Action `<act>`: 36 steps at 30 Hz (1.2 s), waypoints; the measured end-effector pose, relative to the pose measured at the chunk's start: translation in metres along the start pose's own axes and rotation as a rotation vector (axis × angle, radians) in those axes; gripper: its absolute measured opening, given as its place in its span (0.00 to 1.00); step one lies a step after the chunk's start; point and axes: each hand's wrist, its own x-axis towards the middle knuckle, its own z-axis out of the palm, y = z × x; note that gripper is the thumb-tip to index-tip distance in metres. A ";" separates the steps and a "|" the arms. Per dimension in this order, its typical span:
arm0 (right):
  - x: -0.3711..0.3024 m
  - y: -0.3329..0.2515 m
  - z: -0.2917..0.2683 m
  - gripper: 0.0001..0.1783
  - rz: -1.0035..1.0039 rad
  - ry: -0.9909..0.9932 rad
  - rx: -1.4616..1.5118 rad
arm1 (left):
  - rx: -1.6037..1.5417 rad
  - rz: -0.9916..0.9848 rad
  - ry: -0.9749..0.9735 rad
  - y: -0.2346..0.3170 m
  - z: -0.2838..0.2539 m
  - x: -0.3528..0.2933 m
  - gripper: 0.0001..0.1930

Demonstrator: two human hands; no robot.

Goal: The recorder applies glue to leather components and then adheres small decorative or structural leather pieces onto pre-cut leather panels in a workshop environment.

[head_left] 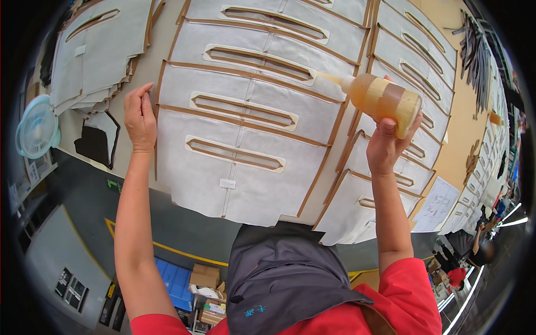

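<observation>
My right hand (389, 146) is wrapped round a squeeze bottle (381, 100) of amber liquid with a brown band of tape. The bottle lies tilted, its pale nozzle pointing left at the end of a long slot with a cream border (259, 64). That slot is in one of several overlapping grey-white panels (223, 131) with brown edges, laid in a column on the table. My left hand (139, 117) lies at the column's left edge, fingers loosely bent, a gap between thumb and forefinger, with nothing visible in it.
A second column of slotted panels (413, 89) lies to the right. At the far left are a stack of panels (100, 50), a black piece (96, 140) and a light-blue fan (38, 127). Dark strips (475, 61) and a paper drawing (436, 204) lie at right. Another person (469, 245) is farther right.
</observation>
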 end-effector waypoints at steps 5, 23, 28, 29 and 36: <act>0.005 0.013 0.007 0.36 -0.074 -0.052 -0.060 | -0.006 -0.030 0.038 0.002 0.003 -0.001 0.12; -0.011 0.007 -0.005 0.38 0.071 -0.037 -0.029 | 0.144 -0.090 0.093 -0.008 0.005 -0.002 0.12; -0.013 0.008 -0.004 0.39 0.032 -0.038 -0.064 | 0.173 -0.093 0.076 -0.008 0.005 -0.002 0.13; -0.013 0.009 -0.004 0.39 0.021 -0.027 -0.072 | 0.172 -0.092 0.076 -0.008 0.005 -0.002 0.13; -0.014 0.009 0.006 0.40 0.030 -0.066 -0.004 | 0.179 -0.061 0.097 -0.008 0.005 -0.001 0.12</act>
